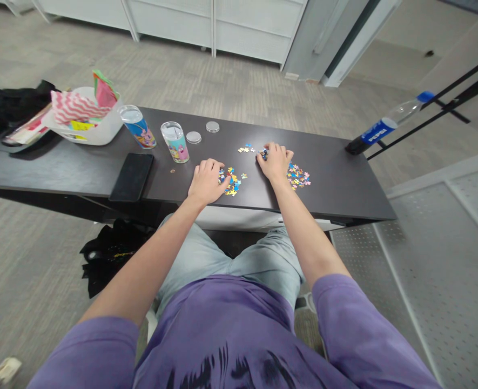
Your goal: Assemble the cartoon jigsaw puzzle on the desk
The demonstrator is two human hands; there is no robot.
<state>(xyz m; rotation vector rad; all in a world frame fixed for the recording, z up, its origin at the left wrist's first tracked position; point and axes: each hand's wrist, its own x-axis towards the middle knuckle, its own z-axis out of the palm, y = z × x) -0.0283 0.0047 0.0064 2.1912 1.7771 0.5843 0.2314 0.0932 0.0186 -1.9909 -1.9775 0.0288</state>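
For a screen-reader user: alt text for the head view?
Bare left hand and right hand touch small multicoloured jigsaw pieces on a long dark table. At left stand two printed clear cylindrical containers; at right, a blue-capped clear plastic Pepsi bottle.

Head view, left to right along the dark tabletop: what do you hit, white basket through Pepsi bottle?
White basket → blue-printed container → teal-and-pink container → left hand → right hand → rightmost pile of puzzle pieces → Pepsi bottle
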